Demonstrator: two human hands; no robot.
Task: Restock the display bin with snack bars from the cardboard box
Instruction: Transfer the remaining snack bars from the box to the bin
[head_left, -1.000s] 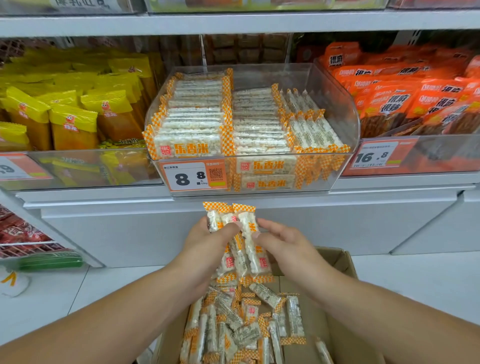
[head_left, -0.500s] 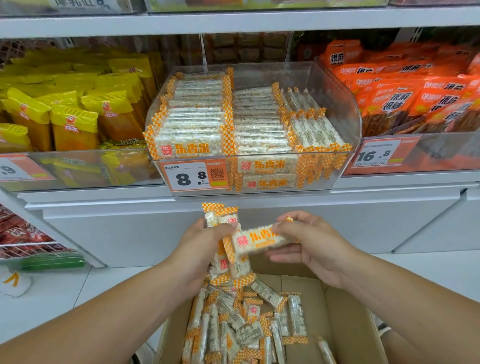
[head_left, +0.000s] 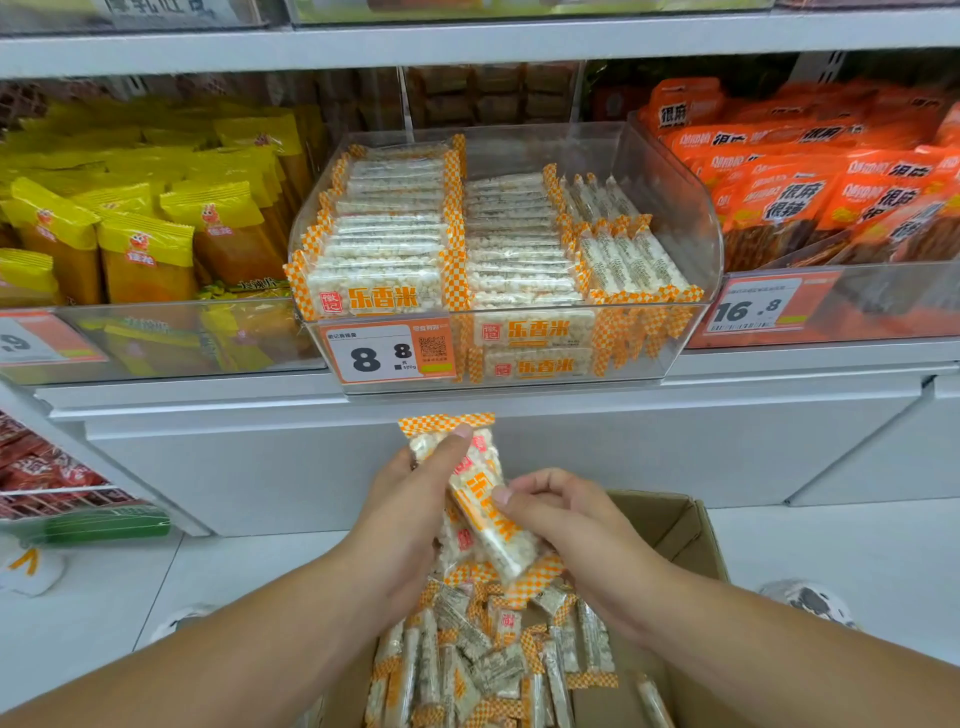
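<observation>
Head view, centre frame: the left hand clasps a stack of orange-checked, clear-wrapped rice snack bars upright, thumb across the top, while the right hand pinches the front bar, likely squaring the bundle. Below sits the brown cardboard box; above, the clear plastic display bin, right row lowest.

Left hand: fingers behind held snack bars, only thumb visible. Right hand: covers right edge of held bars; count in stack unclear. Cardboard box: near end cut by bottom edge; left wall behind left forearm. Left price tag: cut by frame edge, only 9 visible. Top shelf label: blurred, cropped. Display bin: fine print on its price tag too small.
</observation>
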